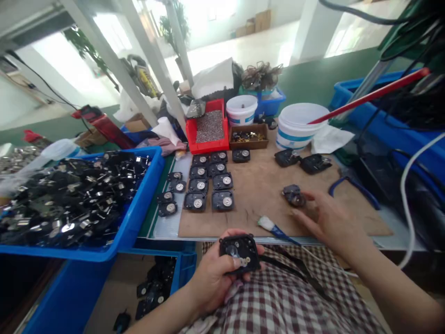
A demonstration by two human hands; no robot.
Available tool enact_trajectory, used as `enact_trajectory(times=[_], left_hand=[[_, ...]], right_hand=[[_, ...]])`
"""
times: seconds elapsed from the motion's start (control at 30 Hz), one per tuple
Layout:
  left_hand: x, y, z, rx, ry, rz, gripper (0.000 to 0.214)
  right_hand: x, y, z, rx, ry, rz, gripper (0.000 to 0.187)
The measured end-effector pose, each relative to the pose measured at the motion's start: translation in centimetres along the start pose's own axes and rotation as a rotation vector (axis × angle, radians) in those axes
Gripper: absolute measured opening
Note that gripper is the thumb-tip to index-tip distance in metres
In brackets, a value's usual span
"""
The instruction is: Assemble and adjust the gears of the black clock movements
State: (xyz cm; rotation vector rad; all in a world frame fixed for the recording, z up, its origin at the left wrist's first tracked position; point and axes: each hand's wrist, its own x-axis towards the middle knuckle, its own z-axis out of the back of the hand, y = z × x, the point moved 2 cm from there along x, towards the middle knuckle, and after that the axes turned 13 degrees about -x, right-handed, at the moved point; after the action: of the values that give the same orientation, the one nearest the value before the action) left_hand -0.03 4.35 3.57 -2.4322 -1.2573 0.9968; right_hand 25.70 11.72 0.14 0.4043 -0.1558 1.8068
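Note:
My left hand (220,269) holds a black plastic housing (239,254) with small pale gears inside. The thumb presses on its open face, over the lap. Over the brown board, my right hand (330,222) has thumb and index finger around the right end of a small black mechanism (294,195). Below that hand lies a brush with pale bristles and a blue handle (274,228). Left on the board are rows of black mechanisms with round silver discs (198,185). Two more black mechanisms (314,163) lie toward the back right.
A blue crate (158,162) full of black parts stands at left, with a lower blue bin (179,273) beneath. Behind the board are a red bin (189,137), a brown tray (248,144) and white buckets (290,132). Blue-handled pliers (361,190) and a white cable (406,199) lie right.

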Motion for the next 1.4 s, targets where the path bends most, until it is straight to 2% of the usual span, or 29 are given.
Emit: enact_trajectory(times=[0.1, 0.17, 0.27, 0.37, 0.6, 0.8, 0.87, 0.93, 1.03, 1.07, 1.1, 1.17, 1.3, 1.4], left_hand=[[0.0, 0.7, -0.9, 0.029, -0.038, 0.03, 0.045], [0.0, 1.1, -1.1, 0.014, -0.032, 0.031, 0.045], [-0.1, 1.7, -1.1, -0.042, -0.015, -0.004, 0.042], [-0.1, 2.2, -1.2, -0.091, -0.023, -0.022, 0.037], [-0.2, 3.0, -1.6, -0.126, -0.133, -0.016, 0.044], [-0.6, 3.0, -1.6, -0.116, -0.16, -0.032, 0.043], [-0.7, 2.9, -1.6, -0.123, -0.129, -0.027, 0.042], [-0.9, 2.8, -1.5, -0.138, -0.092, -0.007, 0.043], [-1.1, 2.6, -1.4, -0.155, -0.08, -0.001, 0.045], [-1.1, 2.5, -1.3, -0.158, -0.092, -0.009, 0.044], [-1.1, 2.5, -1.2, -0.159, -0.105, -0.019, 0.042], [-1.1, 2.4, -1.2, -0.162, -0.12, -0.035, 0.038], [-1.1, 2.4, -1.3, -0.167, -0.124, -0.041, 0.035], [-1.2, 2.4, -0.9, -0.181, -0.097, -0.047, 0.035]], right_hand=[[-0.8, 2.3, 3.2, 0.24, -0.095, 0.031, 0.028], [-1.5, 4.5, 5.2, 0.421, -0.027, 0.163, 0.018], [-2.2, 7.3, 6.9, 0.582, 0.073, 0.325, 0.024], [-2.5, 8.6, 6.9, 0.645, 0.1, 0.357, 0.028], [-2.9, 9.2, 6.1, 0.693, 0.17, 0.377, 0.027], [-3.2, 10.4, 6.9, 0.649, 0.136, 0.359, 0.024], [-3.0, 9.6, 7.1, 0.618, 0.071, 0.35, 0.025], [-2.3, 7.4, 6.7, 0.557, -0.042, 0.269, 0.025], [-0.9, 2.5, 4.8, 0.329, -0.138, -0.054, 0.024], [-0.4, 0.9, 3.8, 0.22, -0.084, -0.158, 0.028], [0.0, -0.2, 2.8, 0.162, -0.043, -0.202, 0.032], [0.7, -1.4, 1.0, 0.082, 0.043, -0.226, 0.035], [1.6, -0.8, -1.5, -0.003, 0.154, -0.212, 0.028], [2.0, -0.4, -2.1, -0.03, 0.186, -0.242, 0.025]])
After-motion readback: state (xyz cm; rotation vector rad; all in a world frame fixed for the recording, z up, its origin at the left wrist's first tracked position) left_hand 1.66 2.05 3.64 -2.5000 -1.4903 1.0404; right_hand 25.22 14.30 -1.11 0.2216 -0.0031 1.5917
